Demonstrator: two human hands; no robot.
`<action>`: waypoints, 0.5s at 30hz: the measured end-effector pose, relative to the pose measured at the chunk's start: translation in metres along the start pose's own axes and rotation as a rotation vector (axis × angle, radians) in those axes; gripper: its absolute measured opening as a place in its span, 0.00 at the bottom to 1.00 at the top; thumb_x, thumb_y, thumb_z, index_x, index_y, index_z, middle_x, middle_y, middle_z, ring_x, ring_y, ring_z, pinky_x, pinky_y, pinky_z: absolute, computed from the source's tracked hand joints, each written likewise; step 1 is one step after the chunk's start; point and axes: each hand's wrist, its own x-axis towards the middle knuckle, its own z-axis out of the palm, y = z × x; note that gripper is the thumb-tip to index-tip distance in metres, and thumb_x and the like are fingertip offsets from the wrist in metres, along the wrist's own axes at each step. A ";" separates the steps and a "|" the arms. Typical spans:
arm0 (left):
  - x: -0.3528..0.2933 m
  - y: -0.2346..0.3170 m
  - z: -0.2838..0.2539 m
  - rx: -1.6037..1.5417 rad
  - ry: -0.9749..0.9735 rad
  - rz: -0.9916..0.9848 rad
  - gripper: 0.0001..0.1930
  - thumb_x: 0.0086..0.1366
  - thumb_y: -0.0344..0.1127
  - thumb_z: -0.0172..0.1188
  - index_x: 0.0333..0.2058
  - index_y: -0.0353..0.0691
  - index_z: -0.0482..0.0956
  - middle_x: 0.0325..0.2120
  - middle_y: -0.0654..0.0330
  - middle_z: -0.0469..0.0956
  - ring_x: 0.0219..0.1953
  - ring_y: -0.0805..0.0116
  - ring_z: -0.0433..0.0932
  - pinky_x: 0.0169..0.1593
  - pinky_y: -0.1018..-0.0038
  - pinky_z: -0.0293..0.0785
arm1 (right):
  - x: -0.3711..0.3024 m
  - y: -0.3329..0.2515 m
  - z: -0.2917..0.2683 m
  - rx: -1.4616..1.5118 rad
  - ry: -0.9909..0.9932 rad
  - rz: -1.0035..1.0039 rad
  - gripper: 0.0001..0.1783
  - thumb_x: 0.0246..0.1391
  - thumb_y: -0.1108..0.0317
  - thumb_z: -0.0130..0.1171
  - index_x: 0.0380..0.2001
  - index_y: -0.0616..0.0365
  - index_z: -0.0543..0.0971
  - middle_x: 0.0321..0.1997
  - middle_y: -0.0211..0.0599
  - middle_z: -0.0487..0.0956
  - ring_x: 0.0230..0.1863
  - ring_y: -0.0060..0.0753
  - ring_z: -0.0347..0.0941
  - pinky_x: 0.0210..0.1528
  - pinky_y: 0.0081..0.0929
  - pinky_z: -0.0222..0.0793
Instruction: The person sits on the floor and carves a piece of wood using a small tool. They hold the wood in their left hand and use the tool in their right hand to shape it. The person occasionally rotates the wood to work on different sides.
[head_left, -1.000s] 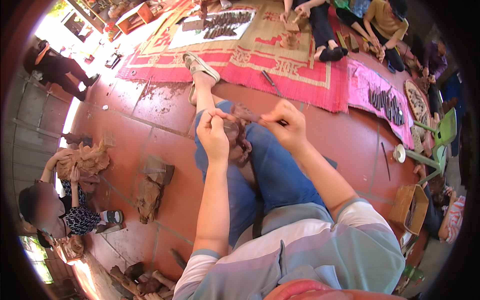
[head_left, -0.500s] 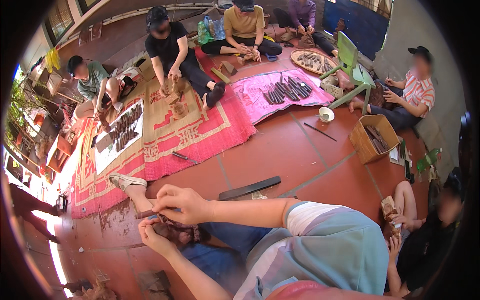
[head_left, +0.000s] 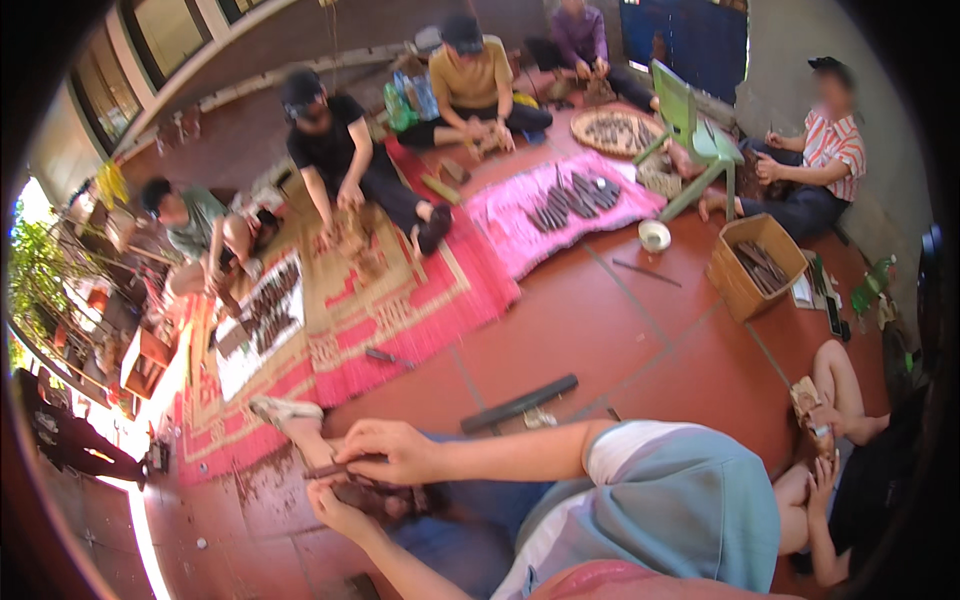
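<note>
Rough brown carving (head_left: 398, 502), plastic chair (head_left: 714, 147)

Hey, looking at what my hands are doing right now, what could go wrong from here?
The brown stick in your right grip sits very close to your left grip, so a slip might nick it. The brown carved piece is by your legs and could drop onto the hard tile floor if it shifts. The dark bar on the floor nearby might get kicked.

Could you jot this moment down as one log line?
right hand: holding brown stick | left hand: beside brown carved piece, contact unclear | floor: dark bar, pink cloth, cardboard box
</note>
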 end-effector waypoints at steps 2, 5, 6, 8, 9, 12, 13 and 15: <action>0.004 -0.010 -0.021 0.123 0.008 0.104 0.07 0.58 0.32 0.42 0.26 0.37 0.68 0.25 0.61 0.69 0.30 0.72 0.69 0.36 0.78 0.68 | -0.008 0.003 0.010 -0.004 -0.006 -0.020 0.11 0.46 0.75 0.61 0.36 0.57 0.79 0.34 0.36 0.73 0.34 0.32 0.73 0.35 0.24 0.69; -0.001 -0.009 -0.021 0.226 0.071 0.028 0.11 0.60 0.34 0.41 0.33 0.38 0.73 0.30 0.64 0.71 0.33 0.73 0.71 0.37 0.77 0.69 | -0.017 0.006 0.012 -0.066 0.041 -0.067 0.10 0.45 0.72 0.62 0.34 0.54 0.79 0.34 0.36 0.72 0.33 0.37 0.73 0.32 0.27 0.69; -0.004 -0.004 -0.014 0.190 0.066 -0.012 0.10 0.59 0.34 0.43 0.32 0.37 0.72 0.28 0.63 0.71 0.31 0.73 0.70 0.36 0.77 0.69 | -0.018 0.001 0.007 -0.071 0.036 -0.032 0.09 0.45 0.71 0.62 0.34 0.54 0.79 0.34 0.35 0.73 0.33 0.36 0.73 0.31 0.27 0.69; -0.011 0.005 -0.001 0.117 0.097 -0.066 0.09 0.58 0.34 0.44 0.30 0.36 0.71 0.27 0.62 0.70 0.30 0.72 0.70 0.34 0.77 0.69 | -0.017 -0.007 0.001 -0.062 -0.018 0.054 0.08 0.46 0.70 0.61 0.33 0.53 0.79 0.33 0.34 0.73 0.32 0.36 0.73 0.30 0.28 0.68; -0.012 0.013 0.004 0.091 0.122 -0.072 0.09 0.58 0.34 0.44 0.30 0.36 0.71 0.27 0.62 0.70 0.30 0.72 0.70 0.34 0.78 0.69 | -0.012 -0.011 0.001 -0.042 -0.055 0.101 0.07 0.45 0.70 0.61 0.32 0.53 0.78 0.33 0.34 0.73 0.32 0.37 0.73 0.31 0.29 0.68; -0.011 0.009 -0.001 0.156 0.141 -0.022 0.09 0.59 0.34 0.43 0.31 0.37 0.70 0.26 0.62 0.70 0.29 0.73 0.71 0.33 0.78 0.70 | -0.015 0.000 0.004 -0.131 -0.083 0.023 0.07 0.46 0.68 0.60 0.32 0.50 0.79 0.34 0.32 0.73 0.29 0.33 0.73 0.27 0.28 0.67; -0.008 0.006 -0.006 0.202 0.138 0.013 0.09 0.59 0.34 0.43 0.31 0.37 0.70 0.26 0.62 0.70 0.29 0.73 0.71 0.33 0.78 0.71 | -0.016 0.007 0.005 -0.182 -0.077 -0.046 0.07 0.47 0.68 0.61 0.33 0.48 0.79 0.34 0.31 0.74 0.27 0.31 0.73 0.25 0.27 0.67; -0.004 -0.002 -0.011 0.169 0.096 0.017 0.08 0.60 0.34 0.42 0.31 0.37 0.69 0.26 0.62 0.69 0.29 0.73 0.71 0.32 0.78 0.71 | -0.019 0.016 -0.003 -0.268 -0.063 -0.095 0.07 0.46 0.68 0.61 0.32 0.47 0.80 0.34 0.30 0.73 0.25 0.30 0.72 0.23 0.27 0.66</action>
